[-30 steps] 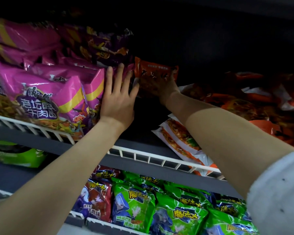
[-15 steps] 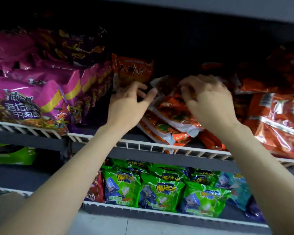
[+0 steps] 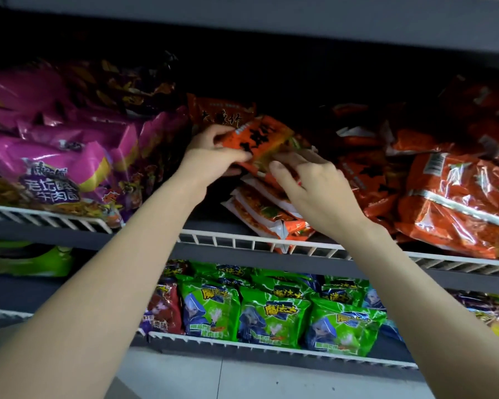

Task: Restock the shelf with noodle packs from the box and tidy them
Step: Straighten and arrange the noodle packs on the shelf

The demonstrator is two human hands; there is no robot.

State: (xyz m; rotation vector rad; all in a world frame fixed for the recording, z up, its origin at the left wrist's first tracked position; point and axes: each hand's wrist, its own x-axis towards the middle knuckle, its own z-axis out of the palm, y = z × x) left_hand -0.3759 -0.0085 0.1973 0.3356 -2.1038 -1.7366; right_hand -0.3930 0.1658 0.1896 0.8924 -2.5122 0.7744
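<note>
An orange noodle pack is held tilted above the upper shelf, gripped from the left by my left hand and from below right by my right hand. Under it lies a slanted stack of orange and white noodle packs against the white wire rail. Another orange pack stands upright behind, in the dark back of the shelf. The box is not in view.
Pink and purple multipacks fill the shelf's left side, large orange multipacks the right. The shelf below holds green packs behind a wire rail. A grey shelf board runs overhead.
My left hand left the pink packs and moved right to the stack. Both hands have closed on one orange pack and lifted it, tilted. The view has shifted right and down.
</note>
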